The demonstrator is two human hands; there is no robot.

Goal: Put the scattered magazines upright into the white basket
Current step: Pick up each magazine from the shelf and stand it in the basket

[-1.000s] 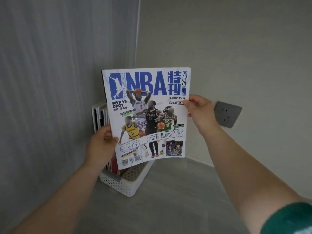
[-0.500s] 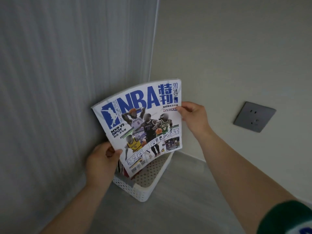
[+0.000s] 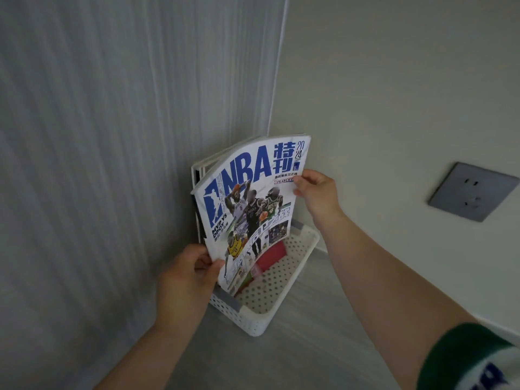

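Over the white basket (image 3: 284,302), left hand (image 3: 187,277) and right hand (image 3: 316,190) pinch the magazine (image 3: 247,204), lowering it in; next, probably, slide it upright beside the stored magazines (image 3: 198,171)

Both arms extended forward; left hand (image 3: 185,277) grips magazine (image 3: 253,198) low edge, right hand (image 3: 318,190) pinches upper edge.

A smooth grey surface (image 3: 323,358) carries a white basket (image 3: 254,322) with perforated sides, which stands flat on it. The surface spreads in front of the basket and to its right, and just behind the basket it meets the walls (image 3: 380,88).
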